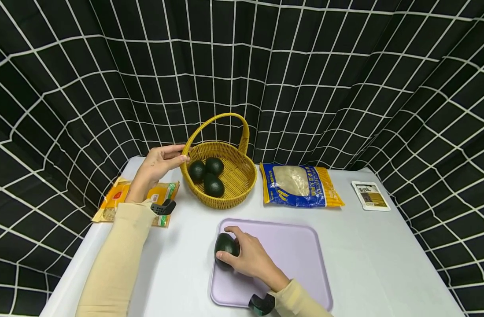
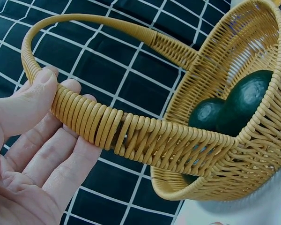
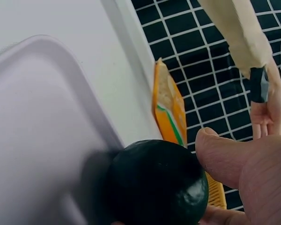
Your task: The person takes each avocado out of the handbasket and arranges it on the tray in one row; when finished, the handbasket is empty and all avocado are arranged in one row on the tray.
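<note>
My left hand point(image 1: 157, 165) holds the handle point(image 2: 84, 117) of a yellow wicker basket point(image 1: 222, 202), thumb on one side and fingers on the other. In the basket, three dark green avocados point(image 1: 213, 186) lie together on the left side. Over the left edge of a pale purple tray point(image 1: 287, 259), my right hand point(image 1: 253, 257) grips another dark avocado point(image 1: 224, 247) between thumb and fingers. The right wrist view shows this smooth, rounded avocado point(image 3: 159, 180) up close, the thumb against its side and most of the fingers hidden.
An orange food packet point(image 1: 156, 193) lies partly under my left forearm. Behind the tray is a blue and yellow noodle bag point(image 1: 301, 186), and a small white packet point(image 1: 370, 196) sits at the right. A black grid curtain point(image 1: 305, 88) surrounds the white table point(image 1: 178, 264).
</note>
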The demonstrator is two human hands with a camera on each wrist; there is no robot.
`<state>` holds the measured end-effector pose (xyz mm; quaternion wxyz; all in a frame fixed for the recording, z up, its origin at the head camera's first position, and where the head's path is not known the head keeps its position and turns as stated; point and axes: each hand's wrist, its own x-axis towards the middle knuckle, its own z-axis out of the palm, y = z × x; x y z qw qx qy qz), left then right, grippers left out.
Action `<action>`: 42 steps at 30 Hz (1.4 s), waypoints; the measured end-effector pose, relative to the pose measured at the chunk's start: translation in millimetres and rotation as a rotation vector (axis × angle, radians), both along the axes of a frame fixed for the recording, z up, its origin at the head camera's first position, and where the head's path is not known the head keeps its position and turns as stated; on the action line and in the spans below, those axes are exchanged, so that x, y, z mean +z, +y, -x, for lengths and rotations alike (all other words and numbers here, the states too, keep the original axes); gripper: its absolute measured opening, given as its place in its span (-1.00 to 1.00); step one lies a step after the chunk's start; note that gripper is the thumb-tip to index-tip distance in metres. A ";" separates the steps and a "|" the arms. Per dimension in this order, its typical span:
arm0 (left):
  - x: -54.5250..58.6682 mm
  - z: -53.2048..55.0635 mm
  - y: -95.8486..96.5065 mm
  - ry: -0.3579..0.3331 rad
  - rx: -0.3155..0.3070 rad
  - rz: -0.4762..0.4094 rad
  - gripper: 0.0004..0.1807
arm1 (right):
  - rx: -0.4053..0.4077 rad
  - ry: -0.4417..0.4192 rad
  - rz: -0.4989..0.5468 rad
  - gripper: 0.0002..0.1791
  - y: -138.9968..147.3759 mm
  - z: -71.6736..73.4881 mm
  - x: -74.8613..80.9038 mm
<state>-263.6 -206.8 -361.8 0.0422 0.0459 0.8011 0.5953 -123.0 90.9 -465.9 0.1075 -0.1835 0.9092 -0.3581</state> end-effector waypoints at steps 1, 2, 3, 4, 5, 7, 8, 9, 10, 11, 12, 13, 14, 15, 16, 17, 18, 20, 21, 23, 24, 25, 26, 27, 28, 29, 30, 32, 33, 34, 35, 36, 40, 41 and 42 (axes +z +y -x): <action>-0.5 -0.4 0.0 -0.004 0.001 -0.001 -0.43 | 0.002 -0.002 0.001 -0.25 0.1 -0.5 -0.1; -0.7 -0.8 -0.1 -0.009 0.002 -0.002 -0.42 | 0.001 -0.005 -0.002 -0.25 0.3 -0.8 -0.1; -0.7 -1.3 -0.1 -0.014 0.003 -0.005 -0.42 | 0.002 -0.004 -0.002 -0.25 0.6 -1.1 0.1; -0.7 -1.6 -0.1 -0.018 0.005 -0.006 -0.41 | 0.005 -0.003 -0.003 -0.25 0.9 -1.3 0.4; -0.9 -1.7 -0.2 -0.020 0.005 -0.009 -0.41 | 0.007 -0.001 -0.004 -0.25 1.2 -1.2 0.6; -1.4 -1.6 -0.4 -0.020 0.005 -0.009 -0.41 | 0.012 0.003 -0.007 -0.25 1.9 -0.7 0.6; -1.8 -1.4 -0.4 -0.018 0.005 -0.009 -0.41 | 0.014 0.006 -0.010 -0.24 2.3 -0.3 0.8; -2.1 -1.2 -0.2 -0.014 0.005 -0.008 -0.41 | 0.016 0.010 -0.011 -0.24 2.6 0.2 1.1; -2.4 -0.6 0.1 -0.010 0.005 -0.007 -0.42 | 0.018 0.013 -0.013 -0.24 2.9 0.7 1.5; -2.6 -0.1 0.3 -0.005 0.003 -0.005 -0.42 | 0.019 0.016 -0.016 -0.24 3.3 1.3 1.6; -2.7 0.3 0.6 0.001 0.001 -0.001 -0.42 | 0.019 0.019 -0.019 -0.24 3.8 1.8 1.9; -3.0 0.7 0.6 0.004 0.002 -0.001 -0.43 | 0.020 0.021 -0.021 -0.24 3.9 2.4 2.3; -3.0 1.0 0.7 0.005 0.002 -0.004 -0.43 | 0.022 0.022 -0.022 -0.24 4.0 2.8 2.7; -2.8 1.3 0.8 0.005 0.002 -0.005 -0.43 | 0.023 0.023 -0.025 -0.24 4.1 3.4 3.0; -2.6 1.7 0.5 0.005 0.001 -0.010 -0.43 | 0.025 0.024 -0.026 -0.24 4.2 4.0 3.1; -2.4 2.2 0.3 0.008 -0.002 -0.017 -0.43 | 0.026 0.025 -0.028 -0.24 4.3 4.8 3.1; -2.1 2.5 0.2 0.009 -0.003 -0.022 -0.44 | 0.029 0.027 -0.027 -0.24 4.2 5.4 3.3; -1.3 2.9 -0.1 0.012 -0.007 -0.036 -0.45 | 0.033 0.031 -0.029 -0.24 3.9 6.7 3.4; -1.0 3.1 -0.3 0.013 -0.011 -0.039 -0.45 | 0.035 0.035 -0.031 -0.24 3.7 7.1 3.5; -0.8 3.2 -0.6 0.012 -0.020 -0.042 -0.45 | 0.037 0.045 -0.039 -0.25 3.2 7.6 4.2; -0.7 2.9 -0.7 0.008 -0.020 -0.040 -0.45 | 0.036 0.051 -0.044 -0.25 3.0 7.8 4.9; -0.8 2.7 -0.7 0.003 -0.021 -0.037 -0.44 | 0.035 0.059 -0.050 -0.25 2.7 8.1 5.6; -1.0 2.5 -0.7 -0.001 -0.021 -0.033 -0.44 | 0.034 0.067 -0.053 -0.25 2.5 8.5 6.9; -1.1 2.2 -0.8 -0.005 -0.020 -0.028 -0.44 | 0.033 0.075 -0.054 -0.26 2.2 9.1 8.6; -0.9 2.2 -1.0 -0.006 -0.018 -0.027 -0.44 | 0.032 0.086 -0.052 -0.27 2.0 10.6 11.0; -0.7 2.2 -1.1 -0.006 -0.016 -0.025 -0.43 | 0.032 0.100 -0.050 -0.28 1.7 12.6 13.5; -0.5 2.2 -1.1 -0.006 -0.015 -0.027 -0.43 | 0.031 0.112 -0.045 -0.29 1.4 14.8 16.5; -0.3 2.1 -1.4 -0.007 -0.012 -0.026 -0.44 | 0.028 0.134 -0.025 -0.31 0.8 20.1 23.5; -0.2 1.9 -1.5 -0.007 -0.011 -0.021 -0.44 | 0.026 0.148 -0.017 -0.32 0.4 23.1 27.0; -0.4 1.9 -1.5 -0.005 -0.011 -0.017 -0.43 | 0.023 0.163 -0.011 -0.33 0.0 26.4 30.4; -0.5 1.8 -1.6 -0.004 -0.010 -0.014 -0.44 | 0.021 0.174 -0.007 -0.33 -0.5 29.8 34.0; -0.6 1.5 -1.5 -0.003 -0.010 -0.010 -0.44 | 0.019 0.184 -0.004 -0.34 -0.9 33.3 37.6; -1.9 1.1 -1.4 0.011 -0.012 -0.012 -0.45 | 0.033 0.215 -0.008 -0.37 -4.2 49.0 51.1; -2.2 0.8 -1.3 0.010 -0.013 -0.018 -0.45 | 0.041 0.214 -0.010 -0.38 -5.2 53.0 54.3; -2.5 0.4 -1.2 0.007 -0.014 -0.021 -0.45 | 0.047 0.212 -0.014 -0.40 -6.4 57.1 57.2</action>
